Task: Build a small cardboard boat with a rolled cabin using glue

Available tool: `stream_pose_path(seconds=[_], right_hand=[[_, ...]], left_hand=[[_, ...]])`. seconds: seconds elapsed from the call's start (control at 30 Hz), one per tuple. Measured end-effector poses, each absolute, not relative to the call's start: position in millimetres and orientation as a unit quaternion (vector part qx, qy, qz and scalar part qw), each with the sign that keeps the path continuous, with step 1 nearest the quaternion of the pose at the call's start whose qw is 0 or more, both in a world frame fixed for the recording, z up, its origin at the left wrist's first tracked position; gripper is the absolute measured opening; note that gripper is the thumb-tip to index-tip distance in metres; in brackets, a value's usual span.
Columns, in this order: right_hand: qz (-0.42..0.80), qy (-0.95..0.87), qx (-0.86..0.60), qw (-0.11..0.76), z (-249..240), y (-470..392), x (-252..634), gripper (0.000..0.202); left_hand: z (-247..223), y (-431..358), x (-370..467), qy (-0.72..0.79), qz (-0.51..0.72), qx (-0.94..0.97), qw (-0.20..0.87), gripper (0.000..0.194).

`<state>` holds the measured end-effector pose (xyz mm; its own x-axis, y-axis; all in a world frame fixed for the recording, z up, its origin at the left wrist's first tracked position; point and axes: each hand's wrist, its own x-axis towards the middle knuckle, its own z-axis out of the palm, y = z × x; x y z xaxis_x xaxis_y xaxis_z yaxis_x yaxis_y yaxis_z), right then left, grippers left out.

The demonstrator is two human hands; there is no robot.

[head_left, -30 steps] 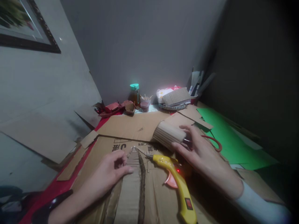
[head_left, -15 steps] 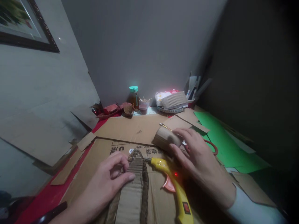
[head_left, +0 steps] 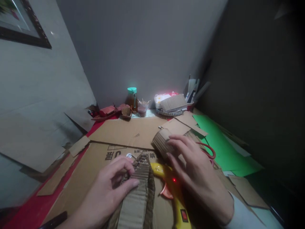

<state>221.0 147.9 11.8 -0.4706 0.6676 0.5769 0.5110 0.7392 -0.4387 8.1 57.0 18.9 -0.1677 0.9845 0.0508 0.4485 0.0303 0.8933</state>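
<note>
Between the thumb and fingers of my left hand (head_left: 111, 184) is the edge of a long corrugated cardboard piece (head_left: 134, 203), which tapers to a jagged tip pointing away from me. My right hand (head_left: 195, 175) is over a curved corrugated cardboard piece (head_left: 162, 140), its fingers bent and spread at the right end of it; whether they grip it is hard to tell. A yellow glue gun (head_left: 179, 203) with a pink trigger and a lit red light lies between my hands, its nozzle hidden behind the long piece's tip.
Flat cardboard (head_left: 78, 178) covers the table. Red-handled scissors (head_left: 211, 151) and green sheets (head_left: 221, 146) lie at the right. Along the back stand a teal-lidded bottle (head_left: 132, 98), a small jar (head_left: 142, 111), a tray with corrugated card (head_left: 173, 103) and a cup of pens (head_left: 190, 105).
The view has shifted slightly, moving the background left. The long piece's tip has lifted and come over the glue gun's nozzle. My right hand has moved nearer the curved piece.
</note>
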Motion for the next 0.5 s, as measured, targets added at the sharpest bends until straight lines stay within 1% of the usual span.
stream_pose_path(seconds=[0.07,0.17,0.37,0.5], right_hand=[[0.094,-0.845,-0.34,0.402,16.6,141.5,218.9,0.012],[0.116,-0.846,-0.302,0.424,22.4,128.8,213.2,0.013],[0.189,-0.854,-0.224,0.43,14.4,113.6,202.1,0.025],[0.227,-0.835,-0.225,0.448,9.2,110.1,198.6,0.02]], left_hand=[[17.2,55.8,6.8,0.634,0.424,0.558,0.326,0.017],[14.4,53.2,5.6,0.63,0.421,0.572,0.313,0.017],[11.3,45.5,6.7,0.598,0.406,0.636,0.268,0.013],[10.2,44.8,9.8,0.594,0.414,0.64,0.257,0.016]])
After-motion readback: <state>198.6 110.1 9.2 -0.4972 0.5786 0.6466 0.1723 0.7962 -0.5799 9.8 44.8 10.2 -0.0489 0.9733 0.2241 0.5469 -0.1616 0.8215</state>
